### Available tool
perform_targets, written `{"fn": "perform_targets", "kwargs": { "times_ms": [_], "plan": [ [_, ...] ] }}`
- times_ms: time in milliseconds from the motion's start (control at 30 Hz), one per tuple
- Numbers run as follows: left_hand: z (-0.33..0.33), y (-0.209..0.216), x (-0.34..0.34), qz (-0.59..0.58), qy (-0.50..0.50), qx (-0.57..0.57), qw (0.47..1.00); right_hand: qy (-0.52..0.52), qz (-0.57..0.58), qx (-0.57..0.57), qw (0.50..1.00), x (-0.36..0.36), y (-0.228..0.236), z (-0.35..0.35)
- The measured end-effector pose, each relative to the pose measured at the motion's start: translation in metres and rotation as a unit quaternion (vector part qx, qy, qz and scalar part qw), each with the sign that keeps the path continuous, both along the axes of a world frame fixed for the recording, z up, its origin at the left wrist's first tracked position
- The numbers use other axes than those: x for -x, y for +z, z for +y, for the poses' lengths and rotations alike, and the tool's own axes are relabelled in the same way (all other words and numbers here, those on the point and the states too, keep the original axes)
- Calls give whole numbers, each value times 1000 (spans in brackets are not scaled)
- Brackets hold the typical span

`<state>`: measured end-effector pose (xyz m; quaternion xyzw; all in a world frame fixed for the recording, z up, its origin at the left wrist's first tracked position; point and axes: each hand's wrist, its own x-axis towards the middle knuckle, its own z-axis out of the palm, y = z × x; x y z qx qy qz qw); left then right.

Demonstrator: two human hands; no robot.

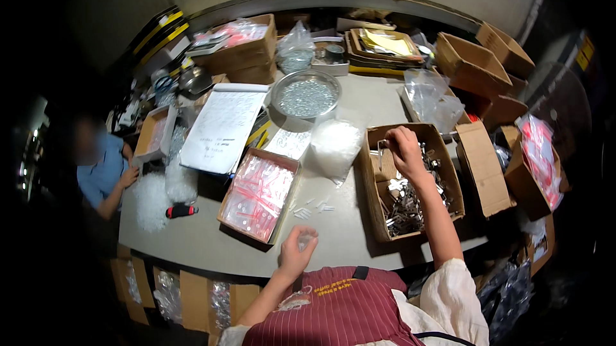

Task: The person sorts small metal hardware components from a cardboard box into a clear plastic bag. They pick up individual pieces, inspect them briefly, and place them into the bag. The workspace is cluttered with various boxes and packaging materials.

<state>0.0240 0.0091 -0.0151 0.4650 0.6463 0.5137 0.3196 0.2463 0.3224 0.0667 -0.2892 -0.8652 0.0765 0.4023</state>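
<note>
My left hand [295, 251] is near the front edge of the table, fingers curled round what looks like a small clear plastic bag [308, 238]. My right hand [404, 147] reaches over an open cardboard box [377, 221] of loose shiny metal parts [405, 205]. Its fingers pinch a thin metal piece [382, 155], partly hidden by the fingers. Left of this box, a shallow carton [278, 236] holds flat clear bags with red strips [256, 195]. Several small clear plastic pieces [305, 212] lie on the table between the two boxes.
Behind are a bulging clear bag [336, 147] of white pieces, a round metal bowl [305, 116] of small parts and a clipboard [224, 128]. A red-and-black tool [182, 210] lies left. Cartons [484, 169] crowd the right. Another person [102, 169] is at the left end.
</note>
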Motion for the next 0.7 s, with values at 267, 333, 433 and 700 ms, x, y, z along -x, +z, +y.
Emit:
{"fn": "perform_targets", "kwargs": {
  "times_ms": [267,333,433,700],
  "plan": [
    [47,79,-12,80,-29,-131,988,211,71,252,942,33,50,-121],
    [51,86,-18,111,-20,-142,983,220,81,313,920,38,55,-143],
    [57,82,-20,134,-11,-177,975,218,42,245,944,47,56,-161],
    [50,41,-29,130,-46,-108,985,132,-77,101,983,66,34,-172]
  ]
}}
